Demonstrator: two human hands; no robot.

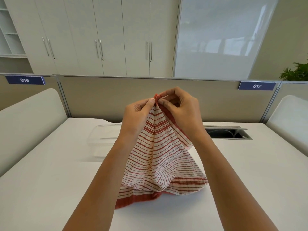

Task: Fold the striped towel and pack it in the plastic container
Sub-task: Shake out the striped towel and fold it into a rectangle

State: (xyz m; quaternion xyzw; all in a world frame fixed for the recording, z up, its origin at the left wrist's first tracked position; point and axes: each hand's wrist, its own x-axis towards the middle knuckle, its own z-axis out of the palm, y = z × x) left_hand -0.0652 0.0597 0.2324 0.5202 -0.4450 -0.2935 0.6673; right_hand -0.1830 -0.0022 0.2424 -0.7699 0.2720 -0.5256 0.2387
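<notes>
Both grips pinched shut on one corner of red-and-white striped cloth towel (160, 157): left hand (138, 114), right hand (181, 107). You slide hands apart along hem, keep it taut, clear of white bench (50, 164).

A single head-worn wide-angle camera looks forward and down from above the person's arms, which run up from the bottom edge toward mid-frame. It sits close over the white bench (50, 189), whose near part fills the lower half. The view faces a grey partition (116, 97), with cabinets (100, 39) behind it leaning inward from lens distortion. No second view overlaps it.
</notes>
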